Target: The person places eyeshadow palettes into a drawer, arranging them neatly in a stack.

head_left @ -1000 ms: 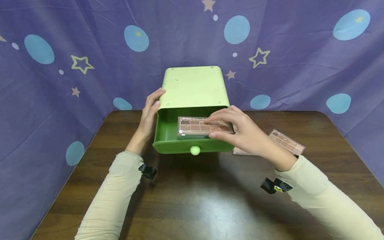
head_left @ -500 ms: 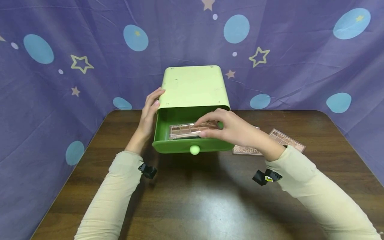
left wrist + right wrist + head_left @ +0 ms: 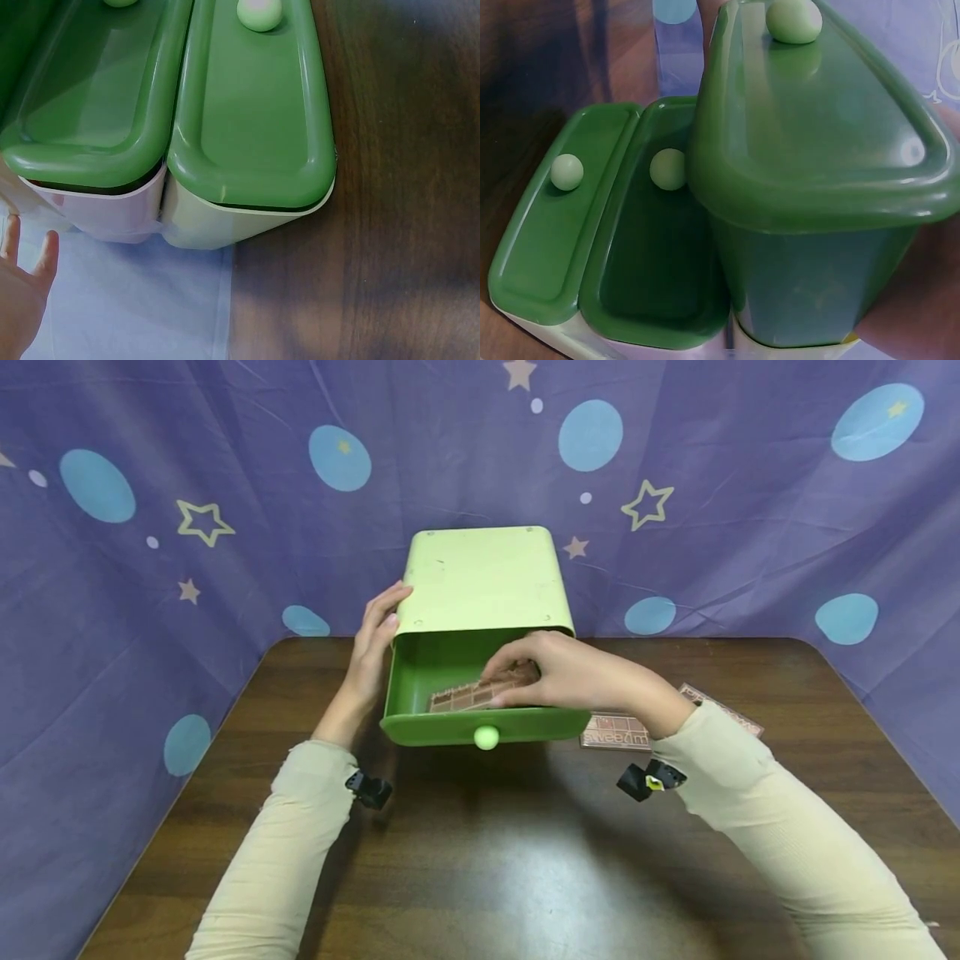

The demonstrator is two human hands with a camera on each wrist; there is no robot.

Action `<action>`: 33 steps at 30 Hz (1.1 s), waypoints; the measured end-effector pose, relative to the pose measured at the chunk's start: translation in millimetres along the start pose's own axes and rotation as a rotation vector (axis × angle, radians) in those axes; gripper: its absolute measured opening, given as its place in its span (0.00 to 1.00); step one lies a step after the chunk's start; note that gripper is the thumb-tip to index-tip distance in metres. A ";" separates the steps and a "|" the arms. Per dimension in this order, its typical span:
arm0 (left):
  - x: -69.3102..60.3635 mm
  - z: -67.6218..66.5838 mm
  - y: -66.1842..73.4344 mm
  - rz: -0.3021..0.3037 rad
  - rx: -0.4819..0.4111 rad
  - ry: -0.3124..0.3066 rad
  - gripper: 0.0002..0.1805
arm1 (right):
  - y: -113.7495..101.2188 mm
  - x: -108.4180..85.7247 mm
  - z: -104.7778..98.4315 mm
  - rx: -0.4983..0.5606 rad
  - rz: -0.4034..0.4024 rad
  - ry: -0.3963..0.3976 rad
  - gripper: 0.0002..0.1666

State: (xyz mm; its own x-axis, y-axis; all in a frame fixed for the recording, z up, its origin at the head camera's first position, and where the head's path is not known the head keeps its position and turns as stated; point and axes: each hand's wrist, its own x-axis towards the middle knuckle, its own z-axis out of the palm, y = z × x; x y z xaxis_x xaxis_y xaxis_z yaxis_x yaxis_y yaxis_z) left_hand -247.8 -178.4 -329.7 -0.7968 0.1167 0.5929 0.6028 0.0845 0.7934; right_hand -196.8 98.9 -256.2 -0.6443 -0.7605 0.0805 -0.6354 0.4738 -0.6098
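Observation:
A light green drawer cabinet (image 3: 480, 577) stands on the table, its top green drawer (image 3: 427, 729) pulled out by a round knob side facing me. My left hand (image 3: 371, 635) rests along the cabinet's left side with extended fingers, partly seen in the left wrist view as a hand (image 3: 21, 304). Inside the drawer, my right hand (image 3: 558, 670) pinches an eyeshadow palette (image 3: 459, 697) between thumb and fingers. The palette is tilted, and its right part is hidden by the hand. In the right wrist view the raised drawer (image 3: 817, 127) hides most of that hand.
Two more eyeshadow palettes lie right of the cabinet: a near palette (image 3: 613, 733) and a farther palette (image 3: 737, 718), partly covered by the right forearm. Below the pulled-out drawer are two closed drawers, a middle drawer (image 3: 656, 262) and a bottom drawer (image 3: 544, 247). A purple curtain (image 3: 480, 460) hangs behind.
My right hand has moved left and down into the drawer, carrying the palette from above the front edge to inside it. My left hand stays in place.

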 end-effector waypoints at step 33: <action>-1.1 0.0 -0.8 -0.016 -0.020 0.006 0.26 | -1.9 1.5 -1.3 -0.042 0.005 -0.044 0.23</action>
State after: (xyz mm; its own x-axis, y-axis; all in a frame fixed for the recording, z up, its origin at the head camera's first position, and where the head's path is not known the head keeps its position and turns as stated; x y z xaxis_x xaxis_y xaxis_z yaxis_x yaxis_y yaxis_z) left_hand -247.4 -178.6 -331.0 -0.8069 0.1093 0.5805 0.5886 0.0662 0.8057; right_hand -197.2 97.5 -253.9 -0.6289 -0.7764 0.0424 -0.6501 0.4951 -0.5764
